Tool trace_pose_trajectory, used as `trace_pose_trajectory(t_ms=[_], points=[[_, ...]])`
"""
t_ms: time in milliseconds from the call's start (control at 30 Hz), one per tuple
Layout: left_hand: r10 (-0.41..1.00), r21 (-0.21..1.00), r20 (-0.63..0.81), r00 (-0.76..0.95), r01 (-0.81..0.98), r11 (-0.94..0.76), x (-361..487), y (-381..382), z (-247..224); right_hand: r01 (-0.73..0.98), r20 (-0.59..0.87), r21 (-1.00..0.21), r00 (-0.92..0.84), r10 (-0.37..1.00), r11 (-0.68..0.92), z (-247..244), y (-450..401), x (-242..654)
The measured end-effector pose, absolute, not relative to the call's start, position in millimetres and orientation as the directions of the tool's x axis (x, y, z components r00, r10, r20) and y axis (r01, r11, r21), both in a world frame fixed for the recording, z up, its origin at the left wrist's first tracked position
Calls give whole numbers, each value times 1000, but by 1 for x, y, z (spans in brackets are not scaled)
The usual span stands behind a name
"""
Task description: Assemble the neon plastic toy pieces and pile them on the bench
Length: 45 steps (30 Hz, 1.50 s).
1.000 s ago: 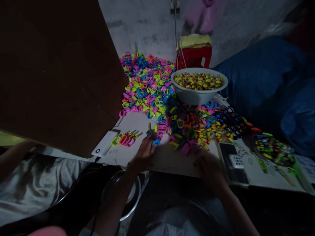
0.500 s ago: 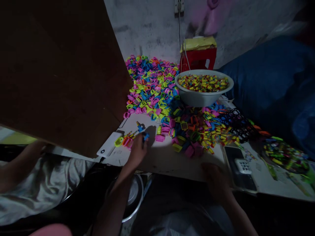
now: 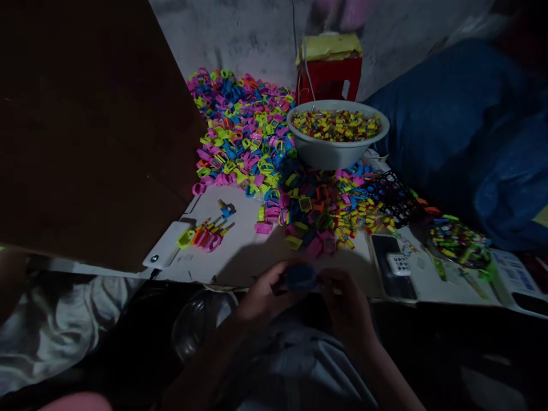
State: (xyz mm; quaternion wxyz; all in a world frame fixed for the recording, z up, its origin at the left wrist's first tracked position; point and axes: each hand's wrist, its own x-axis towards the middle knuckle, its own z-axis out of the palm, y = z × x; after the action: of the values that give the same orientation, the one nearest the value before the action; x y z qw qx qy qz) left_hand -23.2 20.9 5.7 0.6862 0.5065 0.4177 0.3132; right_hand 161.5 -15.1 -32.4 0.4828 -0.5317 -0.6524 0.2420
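Toy of dark blue plastic lies inside the grip of the left hand, between thumb and fingers, which are closed around its left side. Its right end comes up to the fingertips of the right hand; those fingers are curled, but it is too dark to tell whether they pinch the toy or only meet it. Both hands are at the near edge of the white table, the toy in the gap between them

Beyond the grip to the left, a brighter blue toy with a short stick lies alone, just behind a row of yellow, orange and pink toys with patterned sticks. Next to the row is a white box, near a tall brown board

Straight ahead, a heap of bright toys runs back to the wall. A grey basin full of small yellow and red pieces stands right of the heap, in front of a red stool. More yellow pieces are scattered nearer. To the right lies a dark phone with a small white case on it
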Motion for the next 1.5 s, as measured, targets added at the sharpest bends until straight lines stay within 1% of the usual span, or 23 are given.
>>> trace_pose_trajectory(t_ms=[67,167,267,367,467,533,567,633,733,833,900,1000,1067,1200,1300,1433,1500], points=[[849,959,-241,471,-18,282,-21,16,7,457,357,-839,56,932,294,-31,-16,162],[856,963,-233,462,-10,268,-16,9,9,449,341,-841,6,940,302,-27,-19,162],[877,976,-210,433,40,214,-12,5,11,493,317,-826,6,948,273,-24,-23,163],[911,988,-68,407,157,4,-10,3,14,545,336,-795,30,941,266,-21,-27,165],[891,947,94,444,237,-218,-11,2,14,554,384,-768,-2,923,321,-16,-28,166],[873,923,156,462,248,-295,-12,1,13,589,385,-740,-26,923,325,-12,-27,167],[871,919,159,465,254,-303,-12,0,12,624,392,-706,-51,919,335,-9,-27,168],[875,927,142,462,248,-282,-13,-1,10,704,417,-599,-131,899,381,-4,-26,169],[897,950,75,436,242,-197,-13,-4,8,783,425,-429,-266,866,451,2,-24,170],[911,962,-38,411,261,-77,-13,-7,6,821,399,-294,-360,844,489,1,-24,170],[898,964,-111,426,267,-7,-14,-7,4,828,392,-247,-389,833,503,-2,-23,169],[883,963,-161,440,267,42,-16,-6,0,829,385,-254,-386,839,498,-5,-21,168],[889,961,-173,425,270,58,-17,-6,-1,821,389,-290,-367,845,491,-6,-20,169],[908,955,-144,394,294,24,-19,-6,4,754,389,-465,-298,872,465,-9,-21,171],[908,958,-110,403,287,-12,-17,-6,11,719,391,-547,-233,891,428,-14,-27,171],[904,967,-59,424,249,-54,-13,-6,16,710,415,-576,-172,893,404,-17,-33,170],[904,971,-40,426,231,-66,-12,-6,16,716,432,-554,-190,882,425,-15,-33,169]])
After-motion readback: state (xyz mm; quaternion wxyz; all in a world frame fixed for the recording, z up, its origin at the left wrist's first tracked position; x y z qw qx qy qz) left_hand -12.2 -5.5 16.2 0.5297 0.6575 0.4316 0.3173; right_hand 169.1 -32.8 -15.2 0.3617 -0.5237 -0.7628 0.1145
